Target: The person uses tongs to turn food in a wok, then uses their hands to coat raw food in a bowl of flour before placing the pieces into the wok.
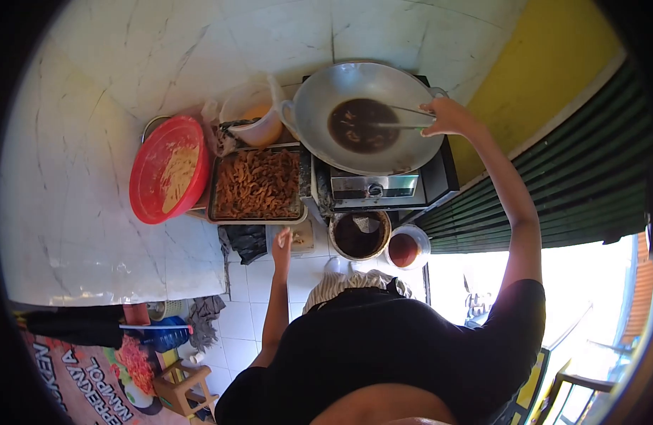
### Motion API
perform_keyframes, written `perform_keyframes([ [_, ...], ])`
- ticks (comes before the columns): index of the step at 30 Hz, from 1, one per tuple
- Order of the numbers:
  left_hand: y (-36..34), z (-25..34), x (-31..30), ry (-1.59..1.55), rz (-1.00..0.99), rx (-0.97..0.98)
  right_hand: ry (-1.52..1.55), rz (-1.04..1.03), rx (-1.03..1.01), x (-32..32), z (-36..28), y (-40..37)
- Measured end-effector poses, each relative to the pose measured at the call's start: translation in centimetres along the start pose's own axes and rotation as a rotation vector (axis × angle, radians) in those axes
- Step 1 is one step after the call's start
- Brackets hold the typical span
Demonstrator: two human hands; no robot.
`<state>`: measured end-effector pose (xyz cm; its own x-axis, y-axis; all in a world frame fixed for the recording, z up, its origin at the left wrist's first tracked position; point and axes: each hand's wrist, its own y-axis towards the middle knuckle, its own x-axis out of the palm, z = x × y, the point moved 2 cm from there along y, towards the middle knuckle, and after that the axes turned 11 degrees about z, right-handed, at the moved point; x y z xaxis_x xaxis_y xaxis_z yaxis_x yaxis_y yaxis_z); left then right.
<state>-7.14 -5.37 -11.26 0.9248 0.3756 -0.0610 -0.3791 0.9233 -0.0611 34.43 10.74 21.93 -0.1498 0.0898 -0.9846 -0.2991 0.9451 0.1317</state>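
Observation:
My right hand (447, 117) is closed around metal tongs (404, 126), whose two arms reach into the wok from its right side. The wide wok (326, 152) sits on the stove and holds dark oil (358, 138) with a few brown pieces (351, 115) in it. Lower down, my left hand (283, 239) hangs just in front of the tray, its fingers loosely bent and apart, with nothing visible in them. On that tray (214, 205) lies a heap of brown fried pieces (257, 184).
A red basin (138, 180) with pale batter stands left of the tray. Behind the tray is a translucent bucket (269, 131) of orange liquid. Below the stove (372, 185) are a dark-filled pot (358, 236) and a white bucket (409, 248). A wooden stool (181, 388) stands lower left.

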Motion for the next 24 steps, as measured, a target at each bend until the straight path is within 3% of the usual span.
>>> perform_keyframes([
  [8, 3.7, 10.0, 7.6, -0.077, -0.038, -0.011, 0.126, -0.084, 0.083, 3.3, 1.4, -1.6],
  [17, 4.9, 8.2, 8.7, -0.084, -0.023, 0.030, 0.188, -0.124, 0.088, 8.8, 2.9, 2.7],
  [20, 5.2, 7.5, 8.6, -0.104, -0.066, 0.042, 0.270, 0.005, 0.063, 9.8, 4.0, 3.5],
  [24, 5.0, 7.9, 8.7, -0.106, -0.040, 0.047, 0.270, -0.151, 0.154, 8.9, 3.2, 3.7],
])
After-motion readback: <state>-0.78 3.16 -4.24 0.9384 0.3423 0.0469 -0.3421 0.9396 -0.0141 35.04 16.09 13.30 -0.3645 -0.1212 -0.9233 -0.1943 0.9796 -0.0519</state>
